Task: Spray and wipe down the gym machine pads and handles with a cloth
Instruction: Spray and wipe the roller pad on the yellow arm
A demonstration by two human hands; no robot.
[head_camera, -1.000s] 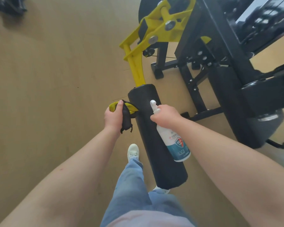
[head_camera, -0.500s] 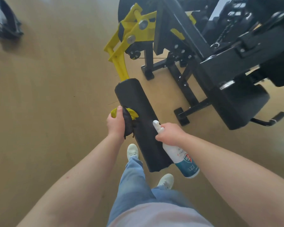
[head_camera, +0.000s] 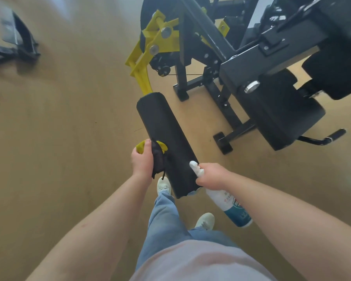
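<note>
A long black roller pad [head_camera: 166,136] hangs from a yellow lever arm [head_camera: 148,57] of the gym machine. My left hand [head_camera: 142,161] grips a yellow and black cloth [head_camera: 157,157] and presses it against the pad's left side, near its lower half. My right hand [head_camera: 211,176] holds a white spray bottle [head_camera: 229,205] with a blue label at the pad's lower right end. The nozzle points at the pad.
The machine's black frame [head_camera: 227,74], its seat pad [head_camera: 282,110] and a handle [head_camera: 322,138] stand to the right. A dark object [head_camera: 16,43] lies on the wooden floor at the far left. My legs and white shoes [head_camera: 163,184] are below the pad.
Both hands have slid down along the roller pad toward its near end, the cloth rubbing its left side. The view has pulled back from the machine.
</note>
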